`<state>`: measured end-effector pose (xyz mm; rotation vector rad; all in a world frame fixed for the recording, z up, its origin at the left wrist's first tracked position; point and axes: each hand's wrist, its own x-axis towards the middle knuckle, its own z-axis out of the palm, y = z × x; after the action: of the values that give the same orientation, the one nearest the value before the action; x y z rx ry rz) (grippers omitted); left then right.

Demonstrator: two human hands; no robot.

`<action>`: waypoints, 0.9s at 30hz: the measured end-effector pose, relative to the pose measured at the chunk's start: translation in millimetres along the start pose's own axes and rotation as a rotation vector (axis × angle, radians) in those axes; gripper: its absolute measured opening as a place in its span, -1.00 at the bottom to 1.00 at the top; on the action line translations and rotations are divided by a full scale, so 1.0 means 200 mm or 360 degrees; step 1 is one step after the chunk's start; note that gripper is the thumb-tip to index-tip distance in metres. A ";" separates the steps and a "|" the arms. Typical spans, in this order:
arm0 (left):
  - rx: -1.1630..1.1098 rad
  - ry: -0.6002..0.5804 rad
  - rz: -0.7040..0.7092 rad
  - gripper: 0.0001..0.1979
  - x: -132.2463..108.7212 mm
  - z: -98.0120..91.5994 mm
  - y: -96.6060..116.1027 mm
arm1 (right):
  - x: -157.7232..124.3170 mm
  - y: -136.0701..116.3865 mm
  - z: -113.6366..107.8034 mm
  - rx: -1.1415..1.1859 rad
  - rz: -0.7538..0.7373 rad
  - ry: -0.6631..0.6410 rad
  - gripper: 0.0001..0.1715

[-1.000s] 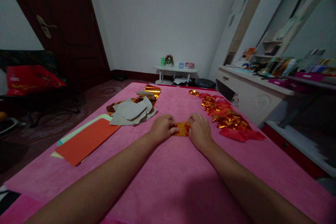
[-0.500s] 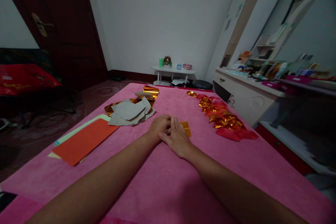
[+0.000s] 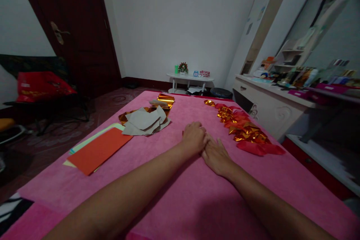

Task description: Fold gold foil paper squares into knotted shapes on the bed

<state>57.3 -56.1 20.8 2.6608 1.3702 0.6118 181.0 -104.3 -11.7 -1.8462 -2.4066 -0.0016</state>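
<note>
My left hand (image 3: 194,137) rests on the pink cloth at the middle of the table, its fingers bent and pressed together, their tips hidden. Against its right side lies my right hand (image 3: 217,157), low and fairly flat, with its fingers reaching toward the left one. The hands touch each other. A tiny dark edge shows just left of my left hand; whatever lies beneath the hands is covered. Left of them are grey paper pieces (image 3: 143,120) over gold foil. To the right sits a row of crumpled gold foil (image 3: 249,133) and red paper pieces (image 3: 257,148).
A sheet of orange paper (image 3: 101,150) lies over pale sheets on the left. A gold foil roll (image 3: 166,99) is at the far side of the pink-covered table (image 3: 168,202). Beyond stand a small white table (image 3: 189,77) and, at right, a cluttered dresser (image 3: 270,97).
Both hands have shifted right across the cloth, my left hand now partly over the right one's fingers. The gold foil square seen beside my right hand is now out of sight. The view has turned slightly left.
</note>
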 end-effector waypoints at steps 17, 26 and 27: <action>-0.0032 -0.0302 -0.0116 -0.24 -0.01 0.15 -0.13 | 0.00 -0.03 -0.01 0.0031 0.0126 -0.0060 -0.32; 0.0188 -0.0199 -0.0258 -0.43 -0.14 0.08 -0.31 | 0.01 -0.03 -0.02 0.0033 0.0154 -0.0096 -0.25; 0.0200 -0.0190 -0.0259 -0.43 -0.14 0.08 -0.31 | 0.02 -0.05 -0.01 0.0027 0.0163 -0.0059 -0.22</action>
<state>1.5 -40.8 -17.6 2.5947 1.6188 0.3551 169.7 -103.4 -7.8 -1.9766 -2.3251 0.0621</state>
